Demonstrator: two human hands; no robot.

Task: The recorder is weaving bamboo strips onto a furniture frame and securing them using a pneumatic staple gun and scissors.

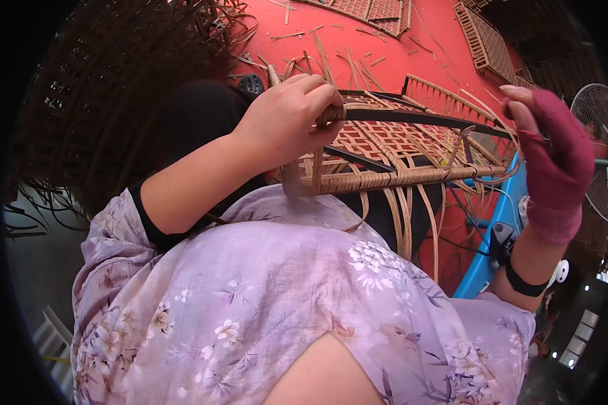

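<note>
A woven rattan basket frame (385, 179) with black metal bars lies across my lap. Its lattice is pale cane, and one near rail is wrapped tightly in cane. My bare left hand (294, 111) is closed round the wrapped left end of the frame's black bar. At the right end my right hand (557, 158), in a maroon fingerless glove, is raised just beyond the frame. Its fingertips are bent close together, and what they hold, if anything, is hard to see. Loose cane strips (405, 219) hang from the near rail, and others curve up near the glove.
Dark woven wickerwork (115, 101) rises at the left. More woven panels (378, 13) lie on the red floor (284, 44) among scattered cane scraps. A blue support (496, 233) stands at the right, with a fan (601, 121) beyond it.
</note>
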